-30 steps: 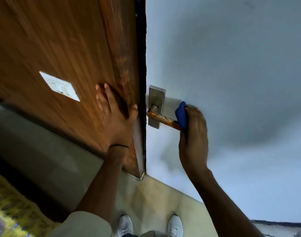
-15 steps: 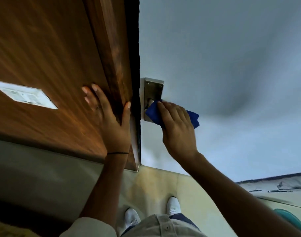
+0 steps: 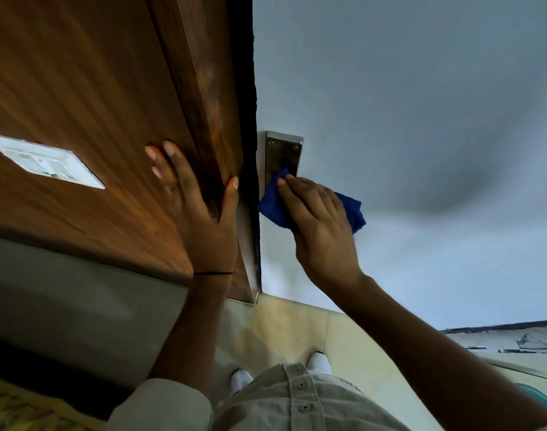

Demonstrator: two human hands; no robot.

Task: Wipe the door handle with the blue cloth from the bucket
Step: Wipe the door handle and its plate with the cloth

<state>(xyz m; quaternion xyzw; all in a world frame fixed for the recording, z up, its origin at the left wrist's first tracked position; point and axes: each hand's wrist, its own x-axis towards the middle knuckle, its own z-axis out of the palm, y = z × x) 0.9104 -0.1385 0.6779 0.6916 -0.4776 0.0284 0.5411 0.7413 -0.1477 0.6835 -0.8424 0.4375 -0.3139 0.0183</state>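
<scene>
Your pale door (image 3: 421,104) fills the right of the view, with the wooden frame (image 3: 95,104) and its white switch plate (image 3: 45,163) to the left. On the door's edge sits the steel handle plate (image 3: 283,154); the lever itself is hidden under the blue cloth (image 3: 273,206), so you cannot see how it lies. The metal will likely feel hard and slick, and the lever may dip under pressure, so wrap the cloth around it rather than only pushing flat. The cloth looks soft, light and limp; bunch it under your fingers so it does not slip out. Your left hand (image 3: 200,213) lies spread and flat on the frame, thumb hooked at its edge, holding nothing. Your right hand (image 3: 319,225) is loosely curled over the cloth, fingertips (image 3: 281,181) pressing it onto the lower part of the plate.
</scene>
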